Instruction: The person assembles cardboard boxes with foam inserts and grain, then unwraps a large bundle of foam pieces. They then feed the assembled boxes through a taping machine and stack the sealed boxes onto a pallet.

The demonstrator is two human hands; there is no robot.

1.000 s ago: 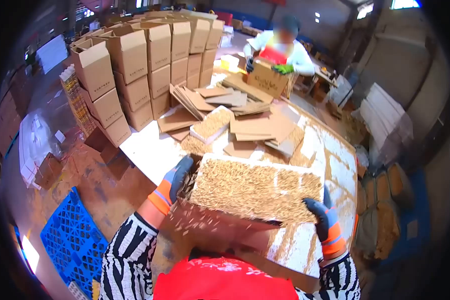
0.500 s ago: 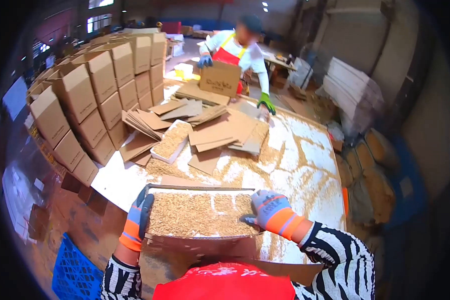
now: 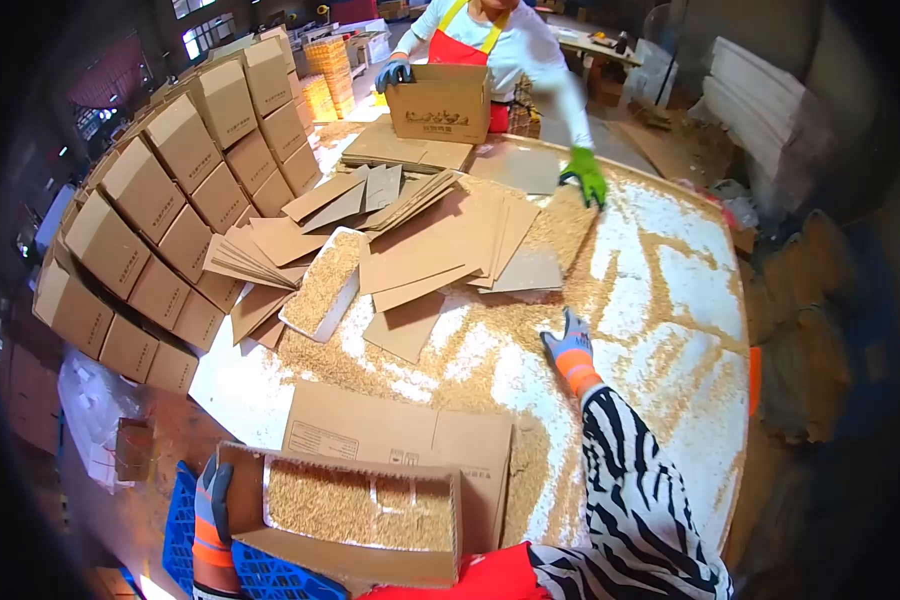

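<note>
My left hand [image 3: 213, 500], in a grey and orange glove, grips the left end of an open cardboard box [image 3: 360, 556] near my body. Inside the box lies a layer of tan husk-like bits [image 3: 345, 508], with white strips showing through. My right hand [image 3: 571, 348], gloved alike, reaches forward over the white tabletop [image 3: 625, 395], fingers apart and holding nothing visible. Loose husk bits [image 3: 515, 325] are scattered near its fingertips. Partly behind the box lies a flat printed cardboard piece [image 3: 450, 435].
A white tray [image 3: 338, 308] of husk bits sits beside loose cardboard sheets [image 3: 425, 245]. Stacked boxes [image 3: 160, 190] line the left. Opposite, a co-worker's blue-gloved hand [image 3: 394, 73] holds a box [image 3: 438, 103]; their green glove [image 3: 584, 178] touches the table area. A blue crate [image 3: 280, 575] is below.
My right hand has let go of the box and moved forward over the table. The box, still in my left hand, has come down and left, uncovering the printed cardboard. The view has shifted.
</note>
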